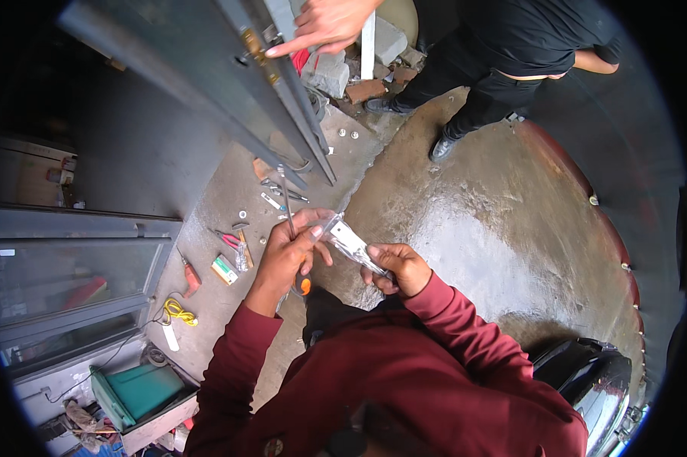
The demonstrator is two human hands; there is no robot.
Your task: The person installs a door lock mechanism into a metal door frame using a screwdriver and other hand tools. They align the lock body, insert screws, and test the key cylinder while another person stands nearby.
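In front of my chest I hold a clear plastic packet (348, 241) with shiny metal parts and a white piece inside. My right hand (401, 268) pinches its lower right end. At the upper left end, the fingers of my left hand (284, 256) grip it. A screwdriver (304, 286) is also in my left hand, its orange and black handle below the palm and its long shaft rising past the fingers. Beyond, another person's hand (330, 26) points a finger at a brass-coloured lock part (257, 55) on the edge of a grey door frame (289, 84).
On the floor at left lie pink-handled pliers (228, 238), a hammer (244, 242), a green and white box (224, 270), a red-orange power tool (190, 277) and a yellow cable (177, 312). A person in black (503, 61) stands at the far right, near bricks (365, 91).
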